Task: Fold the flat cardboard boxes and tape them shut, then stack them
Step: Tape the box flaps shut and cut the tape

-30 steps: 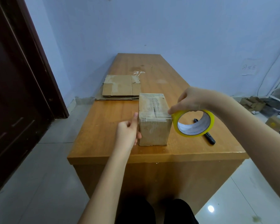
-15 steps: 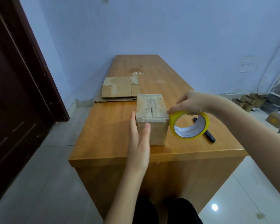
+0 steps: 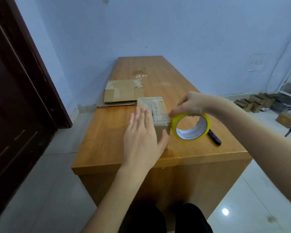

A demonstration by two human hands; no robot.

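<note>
Left of frame centre, the left hand now lies flat, fingers straight, against the near left side of the box; a second ago it curled beside that side, so it is likely steadying or smoothing. At centre the box stands on the surface, near its front edge, long axis running away toward the wall. Right of it, the right hand pinches the tape roll at the box's top corner.

A dark brown door fills the left of the frame; a black marker lies at the desk's right edge.
</note>
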